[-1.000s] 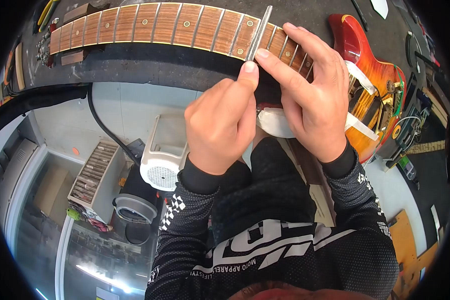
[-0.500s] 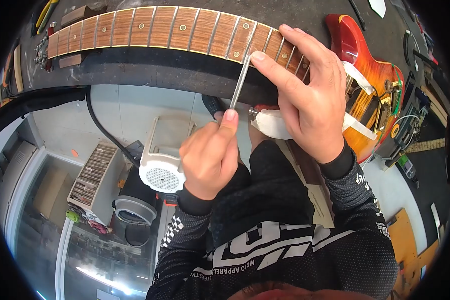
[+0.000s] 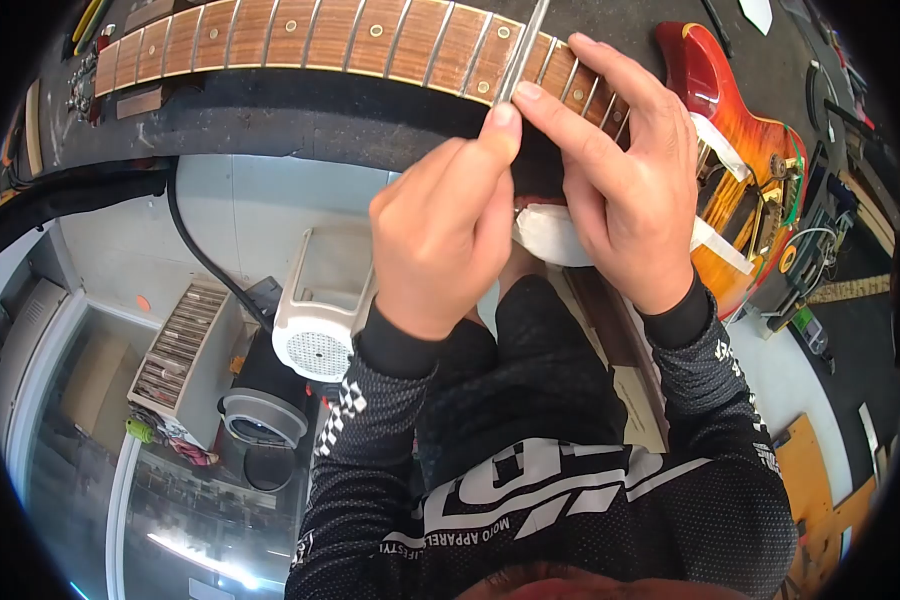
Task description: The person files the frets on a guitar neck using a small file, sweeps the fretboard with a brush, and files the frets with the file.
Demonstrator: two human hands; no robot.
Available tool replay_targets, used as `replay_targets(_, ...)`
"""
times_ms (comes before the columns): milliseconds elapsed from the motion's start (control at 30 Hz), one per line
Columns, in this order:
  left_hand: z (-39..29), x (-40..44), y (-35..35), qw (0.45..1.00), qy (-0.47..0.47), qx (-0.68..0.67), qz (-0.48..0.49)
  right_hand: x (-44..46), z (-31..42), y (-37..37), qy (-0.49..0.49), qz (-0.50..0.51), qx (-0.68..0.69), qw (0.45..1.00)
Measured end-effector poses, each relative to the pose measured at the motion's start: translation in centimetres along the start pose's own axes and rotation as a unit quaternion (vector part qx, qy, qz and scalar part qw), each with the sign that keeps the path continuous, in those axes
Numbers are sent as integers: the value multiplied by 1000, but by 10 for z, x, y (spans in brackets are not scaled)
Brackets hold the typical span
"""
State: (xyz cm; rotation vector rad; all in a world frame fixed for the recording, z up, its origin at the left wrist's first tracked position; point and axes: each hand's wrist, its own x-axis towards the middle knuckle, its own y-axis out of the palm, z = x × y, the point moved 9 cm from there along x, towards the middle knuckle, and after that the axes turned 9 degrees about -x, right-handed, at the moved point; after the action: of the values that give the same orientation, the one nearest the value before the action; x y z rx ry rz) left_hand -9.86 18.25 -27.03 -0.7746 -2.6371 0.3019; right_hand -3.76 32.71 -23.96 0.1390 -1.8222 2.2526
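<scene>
Left hand (image 3: 435, 235): was clamped on a metal file (image 3: 527, 50);
Right hand (image 3: 635, 165): fingers lay spread beside the grip;
Fretboard (image 3: 333, 36): lay beyond the grip;
Stroke: seemed in hand; the next likely needed level pressure

We see fretboard (image 3: 320, 38) brown, darker grain streaks, cream edging; frets (image 3: 391, 40) silver, dots (image 3: 376, 31) pale with darker rings. File (image 3: 526, 52) silver-grey. Guitar body (image 3: 720, 265) orange-amber, deep red at horn (image 3: 692, 70); tape (image 3: 722, 245) white, wire (image 3: 799, 165) green. Bench (image 3: 270, 125) near-black, pale specks. Our left sleeve (image 3: 370, 410) black, white checks; our shirt (image 3: 570, 540) black, tiny grey dots, bold white lettering (image 3: 540, 475). Stool (image 3: 315, 345) white, dark dotted pattern. Bin (image 3: 265, 410) black, grey rim.
</scene>
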Motion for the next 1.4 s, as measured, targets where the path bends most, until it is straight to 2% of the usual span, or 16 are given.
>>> replay_targets(133, -11, -60, -23, 998, 1, 58, 35, 1, 0, -1, -3, 7, 8, 1000)
replay_targets(233, -22, -70, -29, 998, -5, 44, 50, 0, -1, 0, -5, 4, 11, 1000)
replay_targets(500, -10, -60, -26, 998, -11, 47, 30, 0, -1, -1, 0, 5, 13, 1000)
replay_targets(700, -1, -2, -3, 1000, 19, 0, 13, 2, 0, -1, 10, 14, 0, 1000)
replay_targets(867, -8, -48, -20, 999, -8, 44, 28, 2, -1, -2, 6, 12, 10, 1000)
replay_targets(1033, -6, 2, -2, 1000, -2, -4, 5, 2, 0, -2, 13, 7, 11, 1000)
replay_targets(1100, -6, 2, -3, 1000, -9, 2, 8, 4, -1, -3, 15, 8, 15, 1000)
replay_targets(1167, -12, -33, -16, 997, -54, 40, 34, 3, -2, -2, 12, 5, 21, 1000)
replay_targets(1233, -13, -36, -17, 998, -47, 35, 19, 3, -3, -1, 14, 4, 16, 1000)
replay_targets(1400, -4, 12, 1, 998, -51, -1, 20, 4, -2, -3, 23, 9, 21, 999)
